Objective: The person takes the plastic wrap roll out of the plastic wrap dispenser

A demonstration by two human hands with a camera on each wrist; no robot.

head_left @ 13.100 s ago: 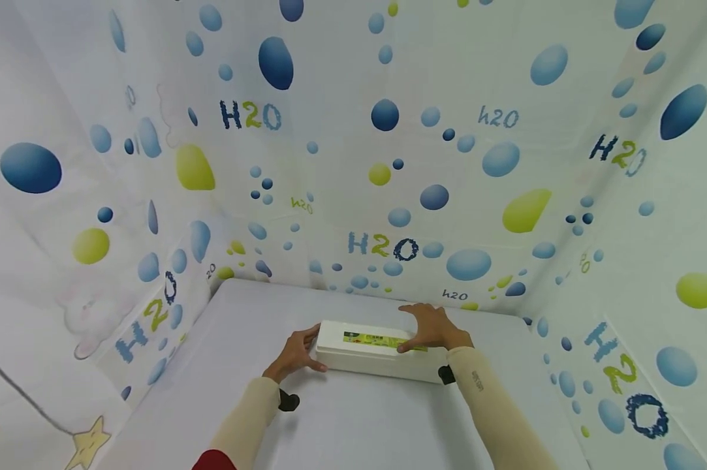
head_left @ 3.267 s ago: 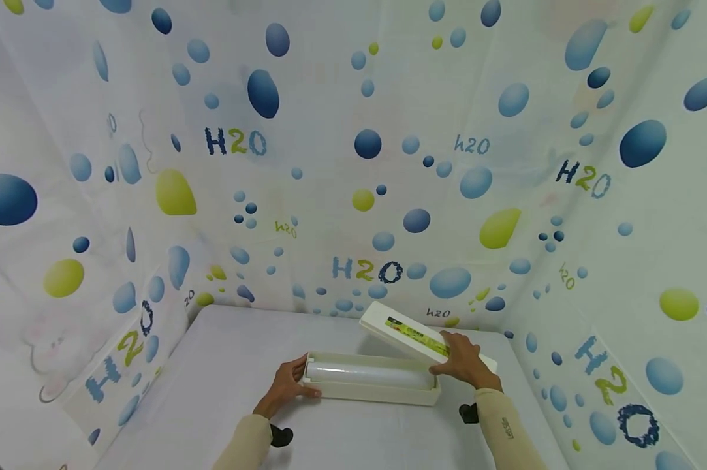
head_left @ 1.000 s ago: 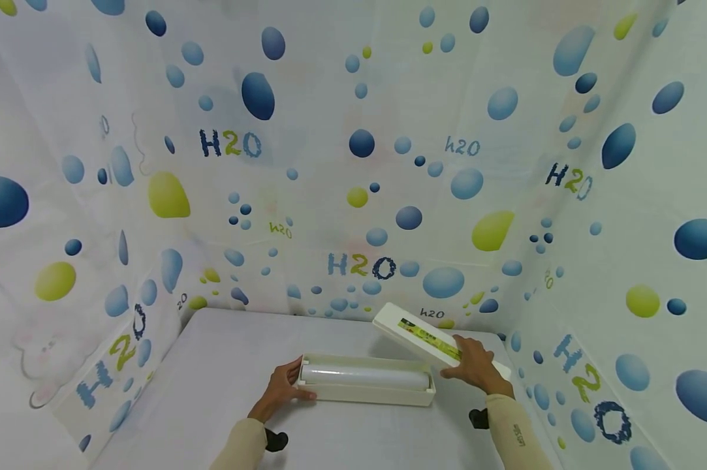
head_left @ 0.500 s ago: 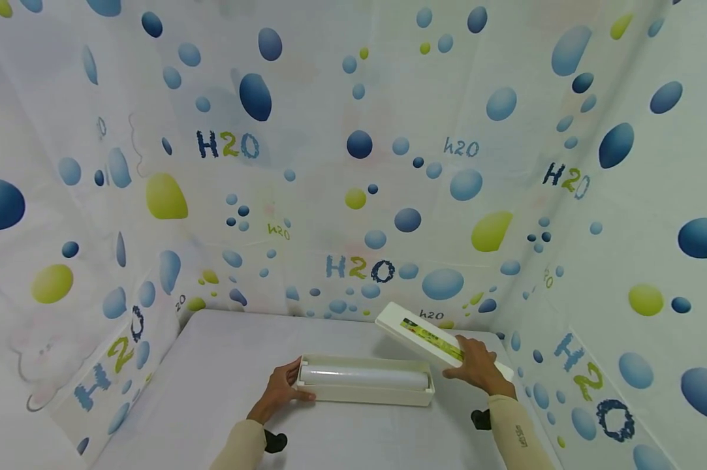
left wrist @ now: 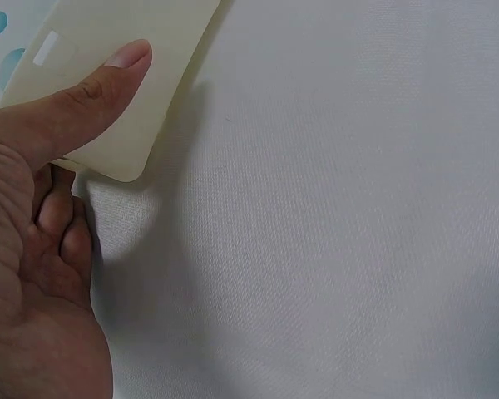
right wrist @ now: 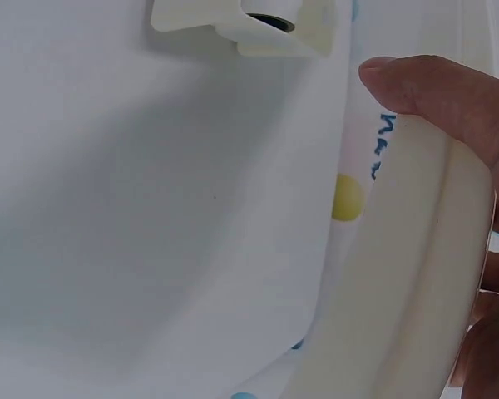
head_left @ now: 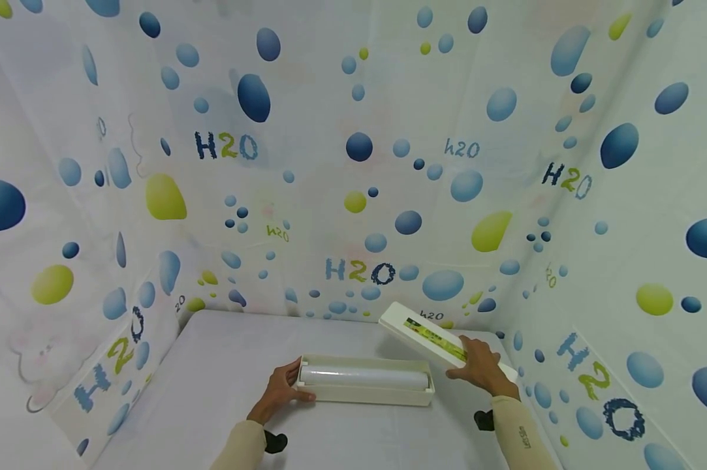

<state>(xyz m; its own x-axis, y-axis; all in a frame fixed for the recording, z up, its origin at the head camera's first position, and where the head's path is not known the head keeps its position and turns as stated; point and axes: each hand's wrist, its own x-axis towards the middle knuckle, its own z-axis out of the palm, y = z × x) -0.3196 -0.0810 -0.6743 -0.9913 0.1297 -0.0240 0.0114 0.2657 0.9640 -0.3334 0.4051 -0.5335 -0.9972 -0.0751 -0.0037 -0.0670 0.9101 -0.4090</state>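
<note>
A long white plastic-wrap dispenser box (head_left: 371, 395) sits on the white-covered table in the head view, its top off. Inside lies a roll of clear plastic wrap (head_left: 365, 376). My left hand (head_left: 279, 393) grips the box's left end, thumb along the front wall, fingers behind. In the left wrist view that thumb presses the box wall (left wrist: 141, 108). Right of the box, my right hand (head_left: 479, 367) holds the white lid (head_left: 397, 318) by its right part, raised and slanted. A green-yellow label (head_left: 435, 338) shows on it. The right wrist view shows the lid's side (right wrist: 399, 241) under my thumb.
White curtains (head_left: 306, 130) printed with blue and green drops surround the table (head_left: 224, 352) at the back and both sides. Dark wrist-camera mounts (head_left: 275, 442) stick out from both sleeves. The lid's far end reaches close to the table's back edge.
Thirteen seconds ago the lid covered the box; my right hand has since lifted it off. Over the last second it has drifted slightly right. The left hand and box stay nearly still.
</note>
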